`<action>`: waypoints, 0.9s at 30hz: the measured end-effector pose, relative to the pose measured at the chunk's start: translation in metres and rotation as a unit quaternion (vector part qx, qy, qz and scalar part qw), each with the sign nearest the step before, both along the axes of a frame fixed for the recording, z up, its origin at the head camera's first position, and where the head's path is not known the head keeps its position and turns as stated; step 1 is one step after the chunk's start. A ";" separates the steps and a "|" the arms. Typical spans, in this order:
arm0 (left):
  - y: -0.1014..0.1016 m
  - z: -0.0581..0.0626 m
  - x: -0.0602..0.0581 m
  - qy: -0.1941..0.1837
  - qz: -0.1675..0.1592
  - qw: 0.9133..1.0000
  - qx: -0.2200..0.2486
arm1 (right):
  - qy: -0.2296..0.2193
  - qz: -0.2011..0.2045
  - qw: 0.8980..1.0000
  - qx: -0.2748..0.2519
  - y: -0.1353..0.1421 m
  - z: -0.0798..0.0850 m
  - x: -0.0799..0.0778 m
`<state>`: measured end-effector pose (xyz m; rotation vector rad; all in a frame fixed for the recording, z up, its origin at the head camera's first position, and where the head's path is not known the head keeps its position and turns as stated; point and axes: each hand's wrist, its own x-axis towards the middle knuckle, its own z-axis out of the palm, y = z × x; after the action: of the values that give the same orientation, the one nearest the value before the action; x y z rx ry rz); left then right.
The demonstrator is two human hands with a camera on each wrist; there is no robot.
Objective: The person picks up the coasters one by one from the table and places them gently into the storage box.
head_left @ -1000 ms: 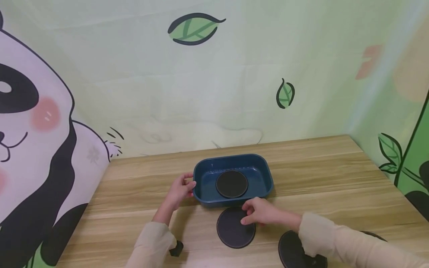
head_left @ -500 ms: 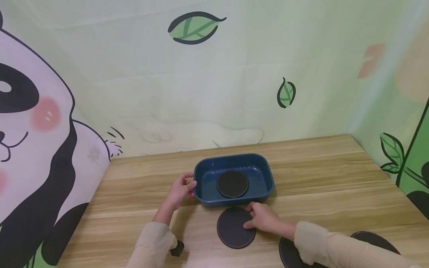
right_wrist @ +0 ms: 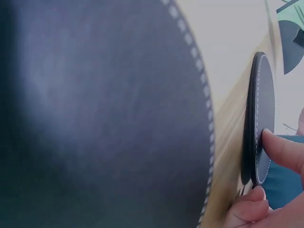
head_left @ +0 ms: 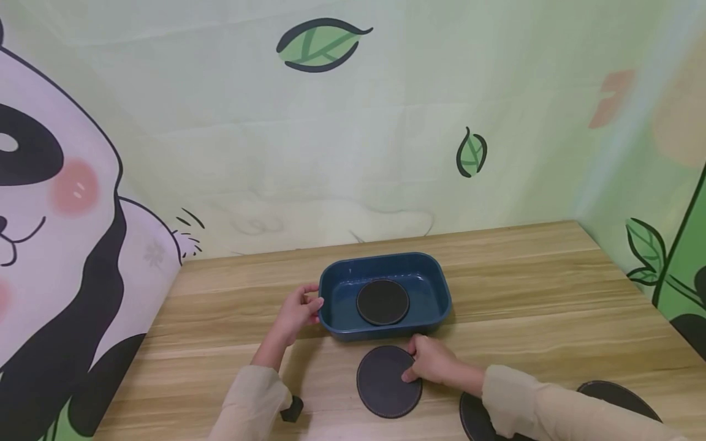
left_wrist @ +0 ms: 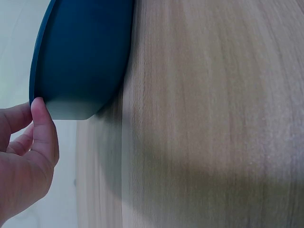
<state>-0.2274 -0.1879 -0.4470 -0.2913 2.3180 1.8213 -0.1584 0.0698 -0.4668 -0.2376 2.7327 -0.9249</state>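
Note:
A blue rectangular dish point(head_left: 331, 318) with rounded corners stands on the wooden table, a round black coaster point(head_left: 383, 302) lying inside it. At the dish's left end, my left hand point(head_left: 298, 313) pinches the rim between thumb and fingers. The left wrist view has the fingertips point(left_wrist: 40, 107) right at the dish's edge. In front of the dish, my right hand point(head_left: 432, 361) pinches another round coaster point(head_left: 388, 383) by its right edge. Seen from the right wrist, the thumb lies on the stitched face of this coaster point(right_wrist: 265, 109), with fingers at its lower edge.
Two more dark round coasters, one point(head_left: 475, 416) partly under the right sleeve and one point(head_left: 618, 395) beyond it, lie at the lower right. A large coaster face point(right_wrist: 109, 114) fills much of the right wrist view. Behind the table point(head_left: 524, 275) hangs a panda-print backdrop point(head_left: 248, 153).
My right hand has shifted from above the coaster to its right edge and taken hold of it. The coaster has moved slightly toward me. The left hand and dish look the same.

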 end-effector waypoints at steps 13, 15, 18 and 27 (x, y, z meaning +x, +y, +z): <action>0.000 0.000 0.000 0.005 0.001 1.000 -0.005 | -0.024 0.017 0.995 -0.099 -0.002 0.010 0.007; 0.000 0.000 0.000 0.005 0.001 1.000 -0.006 | -0.049 0.017 0.989 -0.135 -0.002 0.013 0.007; 0.000 0.000 0.000 0.004 0.002 1.000 -0.007 | -0.102 0.024 0.974 -0.199 0.000 0.019 0.006; 0.000 0.001 0.001 0.008 -0.002 1.000 -0.002 | -0.199 0.065 0.933 -0.293 0.006 0.037 0.003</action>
<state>-0.2262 -0.1874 -0.4461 -0.2738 2.3317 1.8225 -0.1553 0.0757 -0.4297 -0.2921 1.9958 -1.5378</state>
